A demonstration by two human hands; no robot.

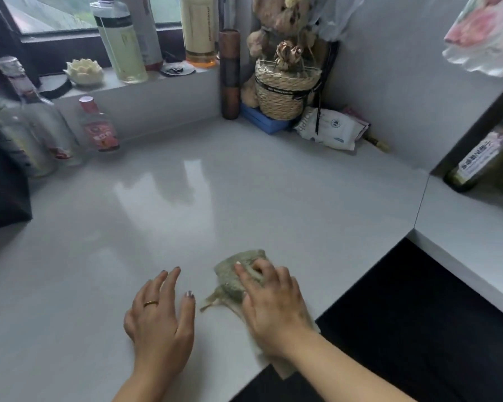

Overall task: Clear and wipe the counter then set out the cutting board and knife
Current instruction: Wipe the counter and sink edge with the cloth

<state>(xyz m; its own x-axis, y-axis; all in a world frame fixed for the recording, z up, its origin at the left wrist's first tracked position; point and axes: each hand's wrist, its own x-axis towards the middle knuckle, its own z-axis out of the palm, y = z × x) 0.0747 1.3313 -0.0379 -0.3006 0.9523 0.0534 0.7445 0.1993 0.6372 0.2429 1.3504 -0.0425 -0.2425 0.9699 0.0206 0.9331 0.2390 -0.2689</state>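
A crumpled grey-green cloth (234, 274) lies on the glossy white counter (215, 184) near its front edge. My right hand (273, 303) presses down on the cloth, fingers curled over it. My left hand (160, 311), with a gold ring, hovers flat just left of the cloth, fingers spread and holding nothing. No cutting board or knife is in view.
Glass bottles (99, 126) stand along the left wall. Tall bottles (119, 39) line the window sill. A woven basket (285, 91) on a blue box, a brown cylinder (229, 74) and a wipes pack (331, 129) fill the back corner. A dark bottle (482, 158) stands at right.
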